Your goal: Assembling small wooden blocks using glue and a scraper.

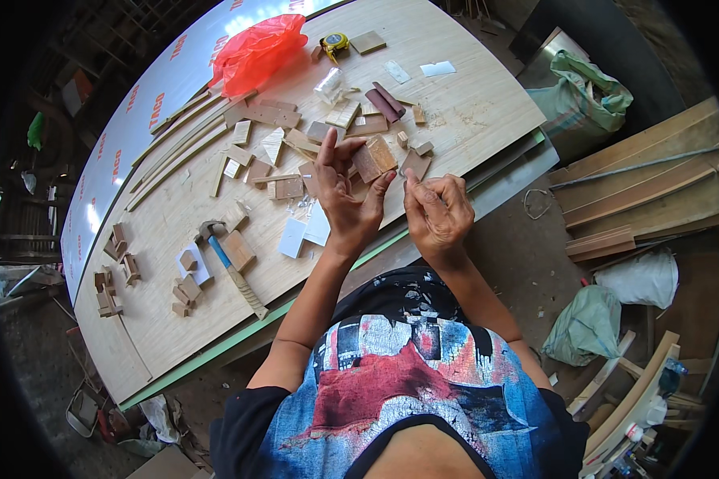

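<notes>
Brown, squarish wooden block (373, 158) was in left hand (345, 191), grasped between thumb and fingers over pale wood-grain tabletop (481, 89). Right hand (439, 209) just right of grip, fingertips pinched; could not tell whether on anything small. Risk: edge hold looked slight; sideways push could twist block loose, dropping it among brown wooden offcuts (285, 188) left of grip.

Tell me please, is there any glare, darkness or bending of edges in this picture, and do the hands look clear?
Head view: bright glare spots on the glossy sheet; head view: the table has bowed edges, and the picture's corners are black; head view: left hand and right hand look fairly clear.
</notes>
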`<action>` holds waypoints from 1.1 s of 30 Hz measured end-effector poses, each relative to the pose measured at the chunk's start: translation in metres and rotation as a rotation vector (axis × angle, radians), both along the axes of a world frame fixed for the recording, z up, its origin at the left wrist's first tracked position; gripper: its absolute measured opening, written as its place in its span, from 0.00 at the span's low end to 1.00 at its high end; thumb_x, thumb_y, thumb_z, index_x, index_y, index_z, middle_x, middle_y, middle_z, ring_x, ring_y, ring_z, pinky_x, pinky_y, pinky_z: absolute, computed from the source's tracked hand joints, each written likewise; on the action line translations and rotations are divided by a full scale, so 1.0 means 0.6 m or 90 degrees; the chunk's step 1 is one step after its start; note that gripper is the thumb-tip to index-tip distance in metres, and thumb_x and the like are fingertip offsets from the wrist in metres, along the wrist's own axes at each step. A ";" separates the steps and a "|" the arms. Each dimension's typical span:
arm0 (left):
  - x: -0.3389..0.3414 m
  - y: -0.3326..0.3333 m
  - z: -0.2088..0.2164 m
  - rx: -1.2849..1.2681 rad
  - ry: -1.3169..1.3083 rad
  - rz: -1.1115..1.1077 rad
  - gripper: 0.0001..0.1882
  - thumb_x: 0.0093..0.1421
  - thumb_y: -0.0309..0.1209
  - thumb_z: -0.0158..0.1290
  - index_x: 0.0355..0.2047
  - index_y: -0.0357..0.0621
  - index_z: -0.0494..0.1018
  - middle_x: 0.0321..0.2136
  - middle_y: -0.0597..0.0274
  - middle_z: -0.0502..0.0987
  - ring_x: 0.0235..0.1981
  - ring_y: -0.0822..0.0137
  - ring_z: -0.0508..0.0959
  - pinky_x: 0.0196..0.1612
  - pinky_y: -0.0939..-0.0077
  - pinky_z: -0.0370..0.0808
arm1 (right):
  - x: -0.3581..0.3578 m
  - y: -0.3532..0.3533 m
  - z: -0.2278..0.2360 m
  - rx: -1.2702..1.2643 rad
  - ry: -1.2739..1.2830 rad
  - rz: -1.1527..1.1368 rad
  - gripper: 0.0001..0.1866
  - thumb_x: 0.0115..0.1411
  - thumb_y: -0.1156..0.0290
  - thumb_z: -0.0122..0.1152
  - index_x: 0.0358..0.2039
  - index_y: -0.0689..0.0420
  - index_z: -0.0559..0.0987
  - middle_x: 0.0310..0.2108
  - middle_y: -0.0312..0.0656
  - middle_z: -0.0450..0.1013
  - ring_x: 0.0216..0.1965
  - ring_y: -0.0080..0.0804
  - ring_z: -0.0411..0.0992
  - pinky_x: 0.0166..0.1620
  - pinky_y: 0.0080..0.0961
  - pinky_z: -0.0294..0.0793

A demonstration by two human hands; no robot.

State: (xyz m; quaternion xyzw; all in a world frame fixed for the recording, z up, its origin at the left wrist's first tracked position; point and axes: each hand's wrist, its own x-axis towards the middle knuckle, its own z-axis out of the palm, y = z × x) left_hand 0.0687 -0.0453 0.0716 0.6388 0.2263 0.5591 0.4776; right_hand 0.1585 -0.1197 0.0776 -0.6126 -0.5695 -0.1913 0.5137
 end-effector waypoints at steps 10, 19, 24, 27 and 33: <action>0.001 -0.003 -0.001 -0.031 0.028 -0.002 0.41 0.41 0.18 0.58 0.54 0.35 0.47 0.39 0.55 0.65 0.39 0.68 0.68 0.43 0.79 0.67 | -0.005 -0.004 -0.004 -0.018 0.082 -0.002 0.14 0.39 0.83 0.60 0.30 0.58 0.77 0.18 0.35 0.62 0.20 0.29 0.62 0.25 0.23 0.63; -0.004 -0.003 0.015 -0.244 -0.030 -0.107 0.38 0.43 0.18 0.57 0.52 0.34 0.49 0.38 0.56 0.65 0.39 0.69 0.68 0.43 0.79 0.67 | 0.004 -0.001 0.008 -0.021 -0.018 -0.002 0.13 0.41 0.84 0.60 0.30 0.58 0.77 0.17 0.35 0.62 0.20 0.30 0.62 0.24 0.23 0.62; -0.010 0.001 0.012 -0.313 -0.028 -0.139 0.37 0.43 0.19 0.57 0.52 0.33 0.49 0.38 0.56 0.65 0.39 0.70 0.68 0.44 0.81 0.67 | 0.008 -0.002 0.004 -0.038 -0.072 0.007 0.15 0.40 0.83 0.60 0.32 0.59 0.76 0.17 0.34 0.61 0.20 0.30 0.62 0.27 0.25 0.62; -0.009 -0.001 0.014 -0.349 -0.044 -0.144 0.37 0.43 0.19 0.57 0.52 0.33 0.49 0.38 0.56 0.65 0.39 0.69 0.68 0.44 0.81 0.66 | 0.009 0.000 -0.001 -0.043 -0.083 0.009 0.16 0.39 0.83 0.60 0.33 0.59 0.76 0.18 0.34 0.61 0.20 0.30 0.62 0.27 0.25 0.62; 0.004 -0.005 -0.009 -0.156 0.017 -0.036 0.35 0.44 0.17 0.56 0.51 0.32 0.50 0.38 0.57 0.66 0.40 0.70 0.68 0.43 0.81 0.67 | 0.005 0.006 -0.014 -0.020 0.012 0.013 0.15 0.40 0.84 0.60 0.32 0.58 0.77 0.18 0.35 0.61 0.21 0.30 0.62 0.25 0.23 0.62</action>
